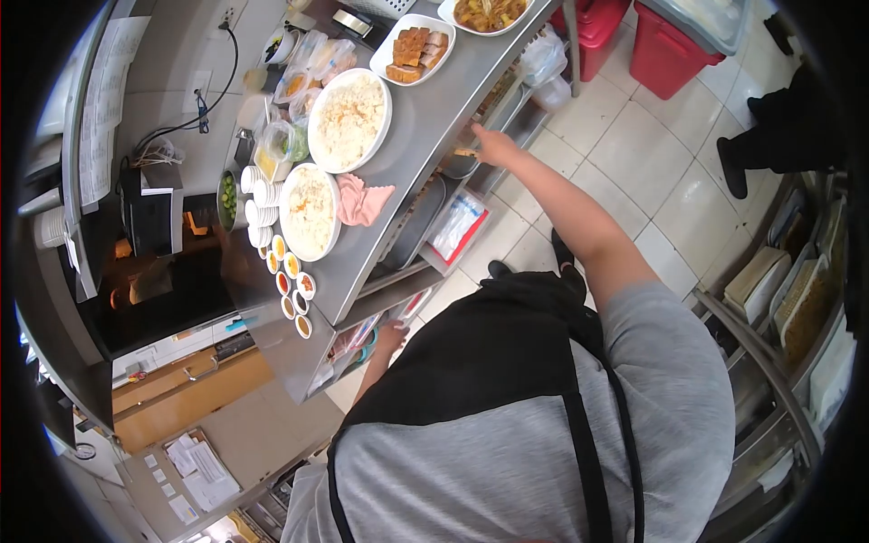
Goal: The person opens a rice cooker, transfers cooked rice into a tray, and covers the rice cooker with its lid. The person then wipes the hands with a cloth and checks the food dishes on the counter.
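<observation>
My right hand point(494, 146) reaches to the counter's front edge, beside the shelf beneath it. Its fingertips are partly hidden, so a grip cannot be made out. Lower down, my left hand point(391, 338) is by the lower shelf at the near end of the counter, its fingers bent and partly out of sight. Close to the right hand, under the counter, is a dark tray point(418, 222). A red-edged container with clear plastic bags point(458, 226) sits beside that tray.
The steel counter point(398, 136) carries two bowls of rice point(350, 122), a pink cloth point(364, 200), small sauce cups point(283, 283), stacked white cups point(262, 204) and a dish of sliced meat point(418, 54). Red bins point(674, 54) stand on the floor. Another person's legs point(769, 136) are at right.
</observation>
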`<state>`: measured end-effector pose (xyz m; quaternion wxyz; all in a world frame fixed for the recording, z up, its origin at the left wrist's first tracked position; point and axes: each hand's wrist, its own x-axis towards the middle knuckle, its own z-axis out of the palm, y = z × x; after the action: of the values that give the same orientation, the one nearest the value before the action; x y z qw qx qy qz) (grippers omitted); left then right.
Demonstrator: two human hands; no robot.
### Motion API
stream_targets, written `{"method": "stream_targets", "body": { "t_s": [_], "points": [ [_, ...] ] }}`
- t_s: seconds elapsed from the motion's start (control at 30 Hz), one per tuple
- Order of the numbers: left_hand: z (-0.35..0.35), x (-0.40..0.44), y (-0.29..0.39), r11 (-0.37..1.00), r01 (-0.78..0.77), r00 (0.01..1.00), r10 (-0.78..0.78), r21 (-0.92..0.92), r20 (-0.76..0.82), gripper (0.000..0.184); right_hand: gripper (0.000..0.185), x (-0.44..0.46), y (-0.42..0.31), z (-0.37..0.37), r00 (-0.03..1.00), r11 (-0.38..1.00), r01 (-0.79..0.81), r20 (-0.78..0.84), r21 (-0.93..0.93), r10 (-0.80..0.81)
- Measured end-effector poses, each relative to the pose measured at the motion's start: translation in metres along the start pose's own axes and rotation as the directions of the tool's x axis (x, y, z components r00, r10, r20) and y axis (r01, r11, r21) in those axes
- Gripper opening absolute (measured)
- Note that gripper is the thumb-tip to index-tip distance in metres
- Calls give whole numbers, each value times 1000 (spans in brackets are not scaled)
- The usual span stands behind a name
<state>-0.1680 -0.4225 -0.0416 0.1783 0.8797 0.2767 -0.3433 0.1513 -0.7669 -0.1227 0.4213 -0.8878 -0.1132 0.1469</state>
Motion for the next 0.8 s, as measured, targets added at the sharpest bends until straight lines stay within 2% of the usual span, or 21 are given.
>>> {"method": "stream_targets", "body": {
  "t_s": [0.07,0.1,0.17,0.23,0.33,0.4,0.43,0.47,0.5,0.53,0.6,0.63,0.7,0.73,0.8],
  "points": [
    [-2,-5,-11,1000,13,999,-14,28,43,36,68,19,0,3,995,995,-100,-23,8,100],
    [-2,-6,-12,1000,21,998,-22,5,58,37,68,19,-6,-1,994,995,-101,-26,8,101],
    [0,-7,-13,999,29,999,-28,-33,41,38,65,14,-17,-9,990,991,22,143,-129,-4],
    [0,-12,-3,996,39,999,-37,-77,23,39,64,1,-22,-9,989,991,69,136,-116,-53],
    [6,-10,4,998,-34,999,32,-49,-27,38,65,-26,-37,-27,977,985,155,160,-77,-141],
    [13,-3,-1,964,-166,986,161,-208,-40,35,70,-31,-28,-29,973,982,187,131,22,-188],
    [15,-4,2,968,-169,986,163,-188,-47,31,70,-28,-18,-25,972,981,191,132,21,-192],
    [15,-4,5,967,-167,986,161,-191,-50,31,73,-20,-6,-17,993,988,93,58,127,-101],
    [17,-3,5,961,-228,974,221,-159,-56,31,75,-11,5,-9,1000,971,0,-5,239,1],
    [19,-1,4,950,-286,958,281,-125,-60,31,75,-1,12,-4,1000,971,1,-3,239,0],
    [23,0,-2,956,-251,968,249,-150,-34,33,78,15,23,3,999,994,35,-11,101,-34],
    [26,2,-7,960,-219,975,221,-173,-7,34,78,8,7,-10,999,994,33,-10,103,-32],
    [26,7,-14,962,-163,985,171,-218,20,35,68,-4,-22,-35,978,984,169,132,-59,-160],
    [26,8,-17,959,-104,992,120,-264,47,36,68,-8,-21,-34,979,984,166,131,-59,-158],
    [20,3,-14,968,-88,995,95,-233,20,37,47,-13,-19,-34,957,961,277,94,-16,-274]
  ]
}}
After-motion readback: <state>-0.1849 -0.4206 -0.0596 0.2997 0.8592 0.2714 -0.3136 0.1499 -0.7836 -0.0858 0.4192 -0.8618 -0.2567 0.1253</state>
